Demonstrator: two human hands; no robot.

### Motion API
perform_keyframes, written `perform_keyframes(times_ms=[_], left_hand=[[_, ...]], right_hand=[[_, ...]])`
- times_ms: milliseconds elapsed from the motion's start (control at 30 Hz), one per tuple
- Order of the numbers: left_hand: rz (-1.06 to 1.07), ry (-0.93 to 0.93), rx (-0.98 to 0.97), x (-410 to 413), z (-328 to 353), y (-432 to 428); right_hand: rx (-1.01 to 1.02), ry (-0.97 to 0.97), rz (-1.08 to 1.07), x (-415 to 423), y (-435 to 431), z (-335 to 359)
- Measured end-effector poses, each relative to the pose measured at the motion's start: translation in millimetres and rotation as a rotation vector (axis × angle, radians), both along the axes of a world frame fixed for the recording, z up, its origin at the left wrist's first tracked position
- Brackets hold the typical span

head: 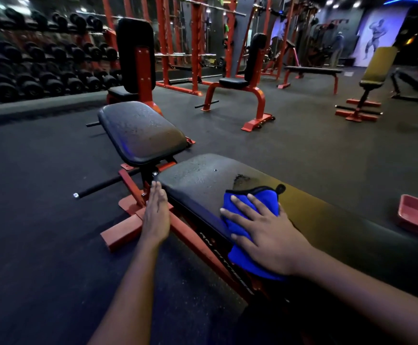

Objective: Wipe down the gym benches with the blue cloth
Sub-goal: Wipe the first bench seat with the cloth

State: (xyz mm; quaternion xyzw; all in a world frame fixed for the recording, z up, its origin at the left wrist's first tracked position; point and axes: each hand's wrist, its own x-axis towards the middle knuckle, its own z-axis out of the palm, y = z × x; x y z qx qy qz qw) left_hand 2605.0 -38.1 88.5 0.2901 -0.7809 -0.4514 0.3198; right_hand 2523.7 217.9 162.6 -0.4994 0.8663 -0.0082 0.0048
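head view: the right hand (265, 230) lies flat on the blue cloth (249, 201), its fingers spread wide and straight, pressing it onto the long black pad of the nearest bench (198, 180). the cloth is folded and has a dark trim along its far edge. it hangs over the pad's near side below the palm. just beyond the cloth's far edge the pad shows a small smeared patch. the rest of that end is speckled with fine drops or dust; which of the two cannot be told.

the left hand (156, 215) holds nothing. its fingers are straight and pressed together, seen edge-on, with the tips by the pad's end corner; whether they touch the pad cannot be told. below that hand runs the bench's red frame (125, 235), with a black bar (103, 186) sticking out to the left. the seat pad (140, 130) stands past the long pad's end, tilted and set apart from it by a gap, and it is also speckled.

on the dark floor (41, 195) to the right of the bench sits a pink tray (417, 217), partly cut by the picture's edge. farther off stand an upright bench (238, 83) on red legs, a flat bench (312, 70) behind it, and an incline bench (377, 66) with a yellowish back at the right. dumbbells (28, 66) fill shelves along the left wall, and red racks (195, 46) rise at the back.
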Motion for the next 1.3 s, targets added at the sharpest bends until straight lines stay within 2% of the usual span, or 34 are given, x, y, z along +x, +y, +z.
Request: perform_keyframes(times_ms=[233,333,467,633,800,1067,1200,1300], left_hand=[[-0.005,0.117,0.073,-2.3,-11.3,-24.4],[-0.038,0.098,0.115,-1.4,-12.4,-32.2],[-0.042,0.039,0.126,-0.2,-9.4,-29.5],[0.048,-0.066,0.054,-4.8,-6.0,-18.9],[0.138,-0.026,0.02,-19.3,-5.1,0.5],[0.148,-0.078,-0.071,-30.3,-18.6,3.1],[0.127,-0.17,-0.125,-27.6,-19.2,-1.7],[0.111,-0.23,-0.127,-25.7,-14.9,-2.3]], right_hand=[[-0.03,0.057,0.008,-23.0,-113.5,-7.0],[-0.008,0.013,0.006,-30.3,-151.3,-2.3],[-0.054,-0.02,0.019,-29.1,-139.9,-1.1],[-0.103,-0.026,0.006,-14.4,-71.2,-6.1],[-0.109,-0.016,-0.086,2.0,-22.1,-9.7],[-0.15,-0.078,-0.251,-65.2,-86.8,-8.0],[-0.128,-0.112,-0.332,-109.4,-128.0,1.6],[-0.113,-0.126,-0.349,-109.7,-131.1,3.9]])
